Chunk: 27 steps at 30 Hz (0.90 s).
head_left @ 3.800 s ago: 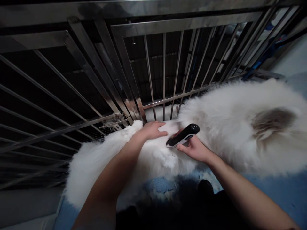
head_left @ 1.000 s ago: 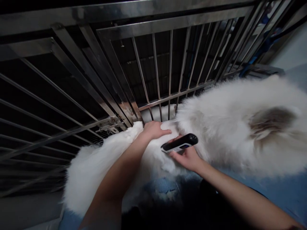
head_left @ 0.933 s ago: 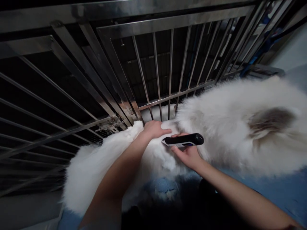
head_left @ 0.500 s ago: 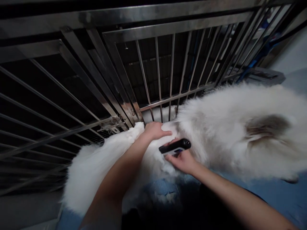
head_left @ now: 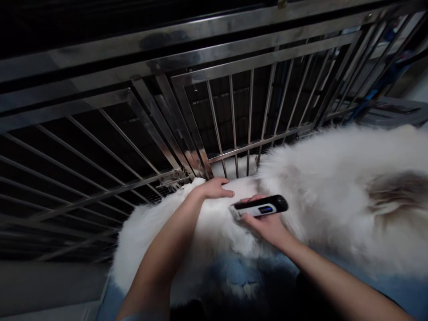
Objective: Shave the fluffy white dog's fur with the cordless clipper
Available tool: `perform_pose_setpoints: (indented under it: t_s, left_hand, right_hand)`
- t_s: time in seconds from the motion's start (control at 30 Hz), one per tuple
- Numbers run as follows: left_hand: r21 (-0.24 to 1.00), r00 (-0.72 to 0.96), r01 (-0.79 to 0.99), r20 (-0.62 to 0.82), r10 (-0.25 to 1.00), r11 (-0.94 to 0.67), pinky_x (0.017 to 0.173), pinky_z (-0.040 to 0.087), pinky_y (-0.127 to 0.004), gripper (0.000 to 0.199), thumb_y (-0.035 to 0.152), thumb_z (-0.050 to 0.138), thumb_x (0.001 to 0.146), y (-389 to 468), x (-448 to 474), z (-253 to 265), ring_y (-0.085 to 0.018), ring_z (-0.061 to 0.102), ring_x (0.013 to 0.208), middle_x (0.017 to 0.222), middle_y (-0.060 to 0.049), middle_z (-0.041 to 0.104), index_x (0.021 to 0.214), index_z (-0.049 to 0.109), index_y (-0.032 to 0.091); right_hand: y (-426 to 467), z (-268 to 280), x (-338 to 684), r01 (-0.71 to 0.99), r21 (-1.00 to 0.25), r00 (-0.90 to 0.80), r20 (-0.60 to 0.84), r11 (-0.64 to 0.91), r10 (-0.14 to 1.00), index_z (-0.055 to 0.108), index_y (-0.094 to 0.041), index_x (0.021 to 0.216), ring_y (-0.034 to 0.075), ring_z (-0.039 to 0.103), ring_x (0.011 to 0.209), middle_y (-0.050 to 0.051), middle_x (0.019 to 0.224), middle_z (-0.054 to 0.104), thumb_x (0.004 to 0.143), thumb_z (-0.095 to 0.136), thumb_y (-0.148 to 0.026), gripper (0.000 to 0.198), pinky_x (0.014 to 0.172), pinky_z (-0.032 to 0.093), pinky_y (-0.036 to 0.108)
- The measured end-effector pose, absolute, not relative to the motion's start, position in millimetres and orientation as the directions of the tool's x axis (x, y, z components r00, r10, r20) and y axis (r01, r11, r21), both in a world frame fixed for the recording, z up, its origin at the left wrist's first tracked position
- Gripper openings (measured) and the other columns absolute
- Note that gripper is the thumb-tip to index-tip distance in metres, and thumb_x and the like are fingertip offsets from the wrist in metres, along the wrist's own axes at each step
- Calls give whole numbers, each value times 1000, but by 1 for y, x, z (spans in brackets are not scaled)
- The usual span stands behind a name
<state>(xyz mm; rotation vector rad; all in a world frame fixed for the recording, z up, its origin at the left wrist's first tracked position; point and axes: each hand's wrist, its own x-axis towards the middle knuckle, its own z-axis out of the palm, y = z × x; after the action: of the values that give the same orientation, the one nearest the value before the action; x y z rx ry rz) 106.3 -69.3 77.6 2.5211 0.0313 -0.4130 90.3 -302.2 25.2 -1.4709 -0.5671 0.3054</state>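
Observation:
A large dog (head_left: 321,178) with long white fur stretches across the view, its head end to the right. Along its middle the coat is cut short, with a bare-looking patch (head_left: 242,186) near the cage. My right hand (head_left: 267,225) grips a black and silver hair clipper (head_left: 259,207) with a lit blue display; the blade end points left and touches or nearly touches the short coat. My left hand (head_left: 216,188) lies on the back just left of the patch, fingers stretched out. Loose clumps of cut fur (head_left: 245,243) hang below the clipper.
A metal barred cage (head_left: 197,156) with a latch (head_left: 172,178) runs right behind the dog. Under the dog is a blue surface (head_left: 401,290) with tufts of fur on it. A grey box-like object (head_left: 394,111) stands at the back right.
The view has shifted, so everything sits further right and slightly lower. My right hand has rolled the clipper, and its display now shows. My left hand stays on the dog's back.

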Motion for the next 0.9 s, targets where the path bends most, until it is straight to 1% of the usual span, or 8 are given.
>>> perform_pose_setpoints:
  t_s: [0.07,0.1,0.2,0.27,0.4,0.57,0.73,0.9]
  left_hand:
    - [549,943,110,-321,-88,-829,92,51,-29,59,56,68,74,-64,106,77,-27,65,113,125,-5,70,122,68,20]
    - [552,938,107,-332,-100,-827,91,51,-29,58,54,68,74,-61,106,77,-27,65,113,125,-5,70,120,68,20]
    - [558,930,101,-348,-122,-823,93,50,-27,57,48,70,73,-54,105,78,-26,64,114,128,-5,68,122,67,19]
    - [570,925,93,-352,-141,-816,95,48,-27,57,45,69,73,-50,105,80,-24,64,114,129,-5,68,124,66,18]
    - [598,911,69,-365,-194,-799,93,48,-27,49,40,67,75,-46,104,82,-24,64,112,122,-3,71,119,68,19]
    - [552,930,83,-343,-135,-830,85,49,-28,55,47,76,66,-49,107,78,-25,66,103,111,-5,73,112,70,17]
    - [510,946,86,-310,-90,-856,72,47,-27,39,48,69,72,-56,108,75,-22,67,89,96,-3,74,98,74,18]
    - [480,955,121,-295,-30,-869,72,47,-27,50,56,76,65,-56,108,71,-22,67,90,99,-3,74,98,72,19]
  right_hand:
    - [-298,26,93,131,-987,876,161,97,454,50,-26,99,27,72,98,8,106,74,70,80,-44,45,92,58,47]
    - [-296,27,93,118,-988,874,151,100,462,50,-26,100,27,72,97,8,106,74,71,79,-46,46,89,59,47]
    - [-287,28,91,84,-989,798,141,123,586,51,-25,102,27,73,92,8,102,74,72,78,-51,47,80,62,44]
    - [-283,30,89,95,-987,774,154,127,615,52,-25,102,26,73,90,7,101,73,72,78,-52,47,79,62,42]
    - [-277,34,92,169,-982,832,187,83,521,54,-24,100,25,71,88,8,98,72,77,74,-52,42,82,60,44]
    - [-273,36,101,100,-987,689,160,125,707,55,-25,103,27,72,97,7,104,73,74,77,-50,44,86,61,45]
    - [-270,35,109,164,-985,821,169,58,545,58,-24,97,28,73,88,8,95,74,76,75,-52,39,81,62,47]
    - [-271,41,107,154,-979,684,202,132,701,55,-26,103,26,72,97,6,104,74,74,77,-50,43,87,61,45]
